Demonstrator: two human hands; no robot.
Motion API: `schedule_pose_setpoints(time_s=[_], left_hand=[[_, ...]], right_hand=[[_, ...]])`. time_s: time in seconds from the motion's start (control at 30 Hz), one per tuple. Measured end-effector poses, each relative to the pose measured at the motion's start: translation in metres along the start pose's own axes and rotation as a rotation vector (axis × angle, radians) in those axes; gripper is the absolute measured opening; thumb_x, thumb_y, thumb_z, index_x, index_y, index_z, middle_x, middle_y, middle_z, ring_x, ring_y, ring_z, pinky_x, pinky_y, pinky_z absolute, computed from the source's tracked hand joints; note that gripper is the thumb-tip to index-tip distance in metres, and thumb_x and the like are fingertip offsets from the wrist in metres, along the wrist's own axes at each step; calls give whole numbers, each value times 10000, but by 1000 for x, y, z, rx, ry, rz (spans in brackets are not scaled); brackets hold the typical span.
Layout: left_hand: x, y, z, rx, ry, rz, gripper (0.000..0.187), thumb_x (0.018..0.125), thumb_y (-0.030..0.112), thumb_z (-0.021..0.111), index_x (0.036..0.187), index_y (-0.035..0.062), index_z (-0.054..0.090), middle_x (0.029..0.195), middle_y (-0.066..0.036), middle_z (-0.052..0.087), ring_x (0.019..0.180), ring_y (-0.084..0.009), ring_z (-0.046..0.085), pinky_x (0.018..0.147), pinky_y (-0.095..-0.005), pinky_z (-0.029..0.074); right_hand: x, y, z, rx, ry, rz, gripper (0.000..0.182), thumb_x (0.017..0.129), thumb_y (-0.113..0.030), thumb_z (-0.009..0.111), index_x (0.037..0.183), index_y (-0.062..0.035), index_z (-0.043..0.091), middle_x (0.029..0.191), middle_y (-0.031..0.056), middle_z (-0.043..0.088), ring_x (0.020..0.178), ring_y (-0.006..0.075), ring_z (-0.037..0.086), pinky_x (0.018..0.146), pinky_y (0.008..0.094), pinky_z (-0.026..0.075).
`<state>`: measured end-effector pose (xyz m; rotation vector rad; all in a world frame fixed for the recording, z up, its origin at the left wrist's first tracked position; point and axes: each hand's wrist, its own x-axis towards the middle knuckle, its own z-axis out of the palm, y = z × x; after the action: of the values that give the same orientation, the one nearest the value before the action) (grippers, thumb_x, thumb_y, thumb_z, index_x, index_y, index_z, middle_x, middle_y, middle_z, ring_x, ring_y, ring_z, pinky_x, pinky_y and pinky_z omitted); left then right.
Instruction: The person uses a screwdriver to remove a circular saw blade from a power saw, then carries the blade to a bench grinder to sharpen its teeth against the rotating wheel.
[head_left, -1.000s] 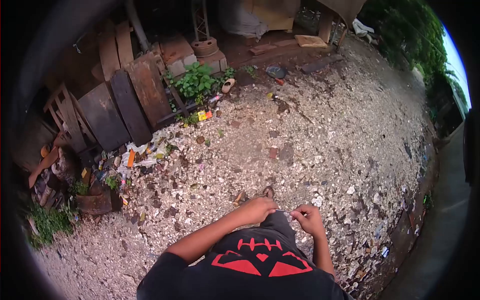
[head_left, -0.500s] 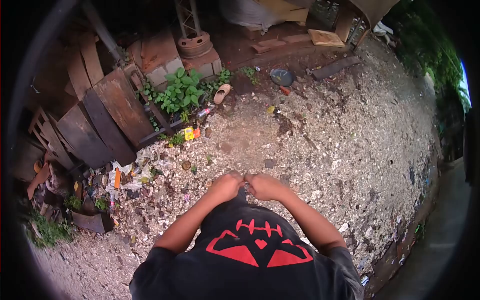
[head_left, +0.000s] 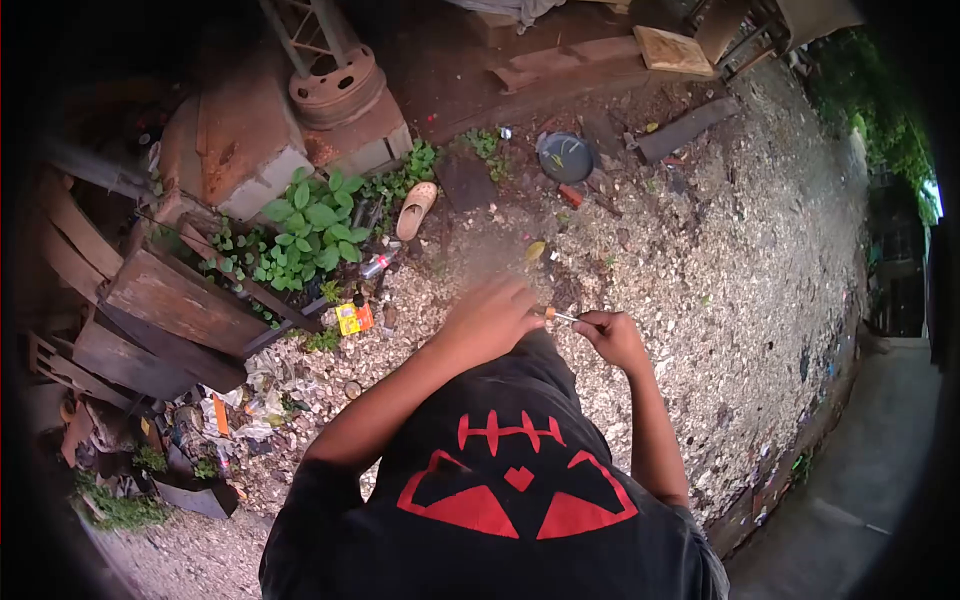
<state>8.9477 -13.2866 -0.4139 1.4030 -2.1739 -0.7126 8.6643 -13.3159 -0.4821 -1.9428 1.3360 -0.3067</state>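
Observation:
Between my two hands runs a thin, shiny, pale rod (head_left: 566, 318) with an orange part at its left end. My left hand (head_left: 488, 322), back upward and slightly blurred, is closed around that orange end; the fingers hide anything beyond it. At the rod's other end, my right hand (head_left: 614, 338) pinches the tip between thumb and fingers. Both hands are held in front of the black shirt (head_left: 450, 555) with its red print, above the stony ground (head_left: 690, 390).
A tan clog (head_left: 416, 210) and a plastic bottle (head_left: 376, 265) lie by a leafy plant (head_left: 315, 222). Near them is a yellow-orange packet (head_left: 353, 319). Farther off are a dark round dish (head_left: 565, 157) and a rusty wheel rim (head_left: 338, 88). Wooden boards (head_left: 185, 300) lean at left.
My hands, together before, have moved apart, the left one up and the right one rightward. The rod now shows between them. The view has shifted closer to the plant and clog.

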Motion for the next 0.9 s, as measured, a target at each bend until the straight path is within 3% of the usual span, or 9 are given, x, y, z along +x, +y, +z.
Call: schedule_pose_setpoints(time_s=[0.13, 0.2, 0.33, 0.4, 0.53, 0.67, 0.73, 0.8, 0.9], left_hand=[[95, -75, -43, -211, -239, 28, 206, 903, 239, 646, 1005, 61, 667, 1057, -125, 635, 1043, -349, 594, 924, -464, 451], [145, -132, -62, -227, -369, -25, 211, 913, 231, 639, 1023, 54, 667, 1047, -127, 642, 1037, -347, 598, 913, -457, 457], [236, -258, -99, -173, -264, -165, 216, 952, 230, 591, 1087, 68, 640, 1031, -140, 636, 1034, -364, 600, 894, -460, 470], [276, -302, -131, -43, -233, -364, 208, 959, 215, 576, 1104, 75, 626, 1035, -147, 633, 1012, -372, 606, 875, -465, 479], [349, -366, -205, -31, -236, -522, 205, 954, 191, 583, 1111, 68, 632, 1045, -150, 650, 986, -373, 621, 859, -452, 497], [415, -438, -270, -130, -195, -545, 191, 929, 158, 607, 1083, 47, 633, 1012, -162, 659, 963, -375, 629, 832, -452, 502], [438, -482, -290, -49, -89, -515, 168, 904, 152, 623, 1022, 32, 625, 961, -172, 659, 918, -380, 639, 795, -467, 505], [464, -525, -314, 32, -131, -572, 173, 898, 146, 619, 1030, 36, 634, 946, -173, 665, 912, -368, 645, 786, -481, 502], [504, -589, -337, 65, -171, -672, 215, 923, 211, 587, 1056, 49, 635, 958, -170, 669, 944, -361, 652, 801, -491, 508]], right_hand=[[72, 100, -24, 411, 138, 281, 303, 935, -271, 714, 848, 19, 731, 609, -42, 540, 562, 54, 416, 511, 258, 341], [120, 117, -33, 511, 315, 420, 301, 939, -275, 709, 811, -4, 732, 581, -47, 516, 530, 41, 382, 492, 242, 300], [269, 164, -62, 798, 347, 423, 306, 963, -264, 676, 814, -1, 715, 574, -56, 482, 504, 28, 368, 468, 228, 251], [377, 156, -82, 877, 337, 436, 414, 1035, -341, 540, 808, -20, 672, 545, -64, 422, 460, 27, 301, 430, 229, 193], [600, 82, -127, 976, 310, 339, 494, 1069, -385, 436, 645, -132, 453, 536, -67, 324, 442, 48, 240, 423, 248, 173], [774, -8, -171, 975, 299, -159, 472, 973, -426, 627, 693, -63, 515, 640, -37, 439, 545, 67, 333, 504, 245, 239], [851, -65, -183, 992, 264, -301, 448, 912, -451, 703, 865, -14, 613, 738, -15, 513, 639, 76, 426, 577, 234, 309], [928, -123, -193, 880, 206, -358, 659, 839, -501, 754, 1206, 16, 573, 789, -14, 545, 713, 79, 492, 634, 237, 382], [1042, -198, -190, 926, 69, -421, 552, 866, -302, 766, 1289, -10, 565, 824, 1, 559, 727, 70, 498, 694, 236, 450]])
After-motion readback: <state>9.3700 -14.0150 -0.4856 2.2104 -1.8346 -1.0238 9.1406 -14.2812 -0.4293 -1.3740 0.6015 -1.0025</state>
